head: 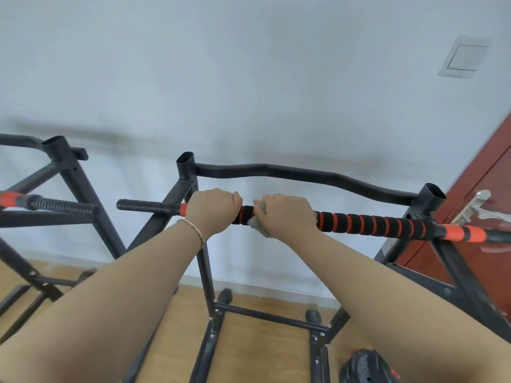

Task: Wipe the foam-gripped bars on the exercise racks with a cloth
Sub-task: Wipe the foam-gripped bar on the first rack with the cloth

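Both fists close round the foam-gripped bar [370, 223] across the near rack [206, 272]: the left hand [213, 211] grips it bare, the right hand [284, 215] clamps a grey cloth [260, 229] against it, the cloth mostly hidden under that hand. A second rack [74, 178] is cut off at left. A reddish door [470, 172] with a blurred metal handle [475, 205] stands behind the bar's right end.

Both bare arms are stretched forward and upward. The left hand [211, 210] is curled over a bar [370, 223], knuckles up, with a thin bracelet [193, 230] worn at the wrist. Just beside it, the right hand [287, 214] is wrapped round the same bar, a cloth [260, 226] held under the palm.
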`<state>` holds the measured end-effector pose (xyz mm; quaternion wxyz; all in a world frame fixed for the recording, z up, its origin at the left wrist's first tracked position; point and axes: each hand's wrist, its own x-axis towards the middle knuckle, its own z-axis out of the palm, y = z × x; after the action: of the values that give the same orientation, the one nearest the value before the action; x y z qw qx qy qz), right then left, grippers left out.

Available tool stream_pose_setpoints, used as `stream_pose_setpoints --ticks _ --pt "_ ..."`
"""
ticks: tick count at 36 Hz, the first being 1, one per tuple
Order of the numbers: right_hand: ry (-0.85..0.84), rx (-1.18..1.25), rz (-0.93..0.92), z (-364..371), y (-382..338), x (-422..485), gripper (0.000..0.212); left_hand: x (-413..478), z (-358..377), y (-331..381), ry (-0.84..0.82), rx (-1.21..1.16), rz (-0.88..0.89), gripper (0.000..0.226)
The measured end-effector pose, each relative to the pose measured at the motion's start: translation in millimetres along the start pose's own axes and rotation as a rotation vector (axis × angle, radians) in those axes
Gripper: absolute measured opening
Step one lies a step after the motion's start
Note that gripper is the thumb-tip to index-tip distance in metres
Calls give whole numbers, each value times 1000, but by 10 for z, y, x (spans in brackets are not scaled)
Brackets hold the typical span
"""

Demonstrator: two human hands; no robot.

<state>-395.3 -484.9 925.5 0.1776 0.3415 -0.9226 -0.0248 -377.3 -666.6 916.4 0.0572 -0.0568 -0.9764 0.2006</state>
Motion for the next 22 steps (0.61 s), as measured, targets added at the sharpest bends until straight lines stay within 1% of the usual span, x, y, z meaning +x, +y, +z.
stream_pose_setpoints --ticks 2,4,5,7,9,10,12,13,14,16,19,22 --pt "-129 71 82 -39 15 98 18 -4 -6 8 22 9 -9 24" --pt "-251 239 194 -85 80 208 18 -22 -17 9 25 15 -2 26" --pt "-307 320 251 -86 127 267 25 -31 -19 7 26 10 0 27" --pt "-343 469 339 -68 211 369 41 -39 -5 -21 52 -6 32 25" --pt "-314 497 360 -33 253 408 46 -21 -7 -57 93 -134 80 14" --pt "-288 485 346 -22 254 399 47 -6 -28 -82 91 -281 108 13" --pt "-242 437 293 -32 235 340 48 10 -104 -127 -45 -582 140 30" --pt "-216 402 256 -49 217 303 46 16 -129 -146 -94 -661 170 34" --pt "-188 377 224 -50 200 269 42 18 -135 -159 -116 -673 206 35" --pt "-124 402 225 -58 170 217 41 16 -88 -195 -121 -652 231 32" --pt "-84 424 257 -48 163 166 43 19 -39 -258 -112 -676 226 31" --pt "-70 412 248 -38 207 148 47 16 -44 -292 -108 -680 225 31"
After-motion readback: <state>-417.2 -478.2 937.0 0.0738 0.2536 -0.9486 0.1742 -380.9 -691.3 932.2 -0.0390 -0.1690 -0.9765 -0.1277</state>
